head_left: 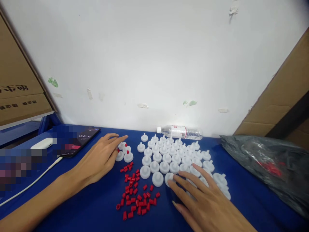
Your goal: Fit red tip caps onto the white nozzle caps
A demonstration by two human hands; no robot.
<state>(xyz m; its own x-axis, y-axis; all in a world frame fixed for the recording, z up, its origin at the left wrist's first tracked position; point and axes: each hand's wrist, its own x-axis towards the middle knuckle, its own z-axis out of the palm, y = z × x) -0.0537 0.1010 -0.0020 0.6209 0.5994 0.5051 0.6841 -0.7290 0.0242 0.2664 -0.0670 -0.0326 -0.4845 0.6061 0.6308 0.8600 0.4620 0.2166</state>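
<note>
Your right hand spreads wide over white caps, probably light, stiff, best held by the ribbed rim; your left hand adjoins red-tipped caps, its grip indiscernible.

White spouted lids: roughly forty in the large group, some hidden, and four in the small one, at least three red-tipped. Loose red caps: around forty, overlapping. Single items: one bottle, one phone, one cable, one plastic bag.
</note>
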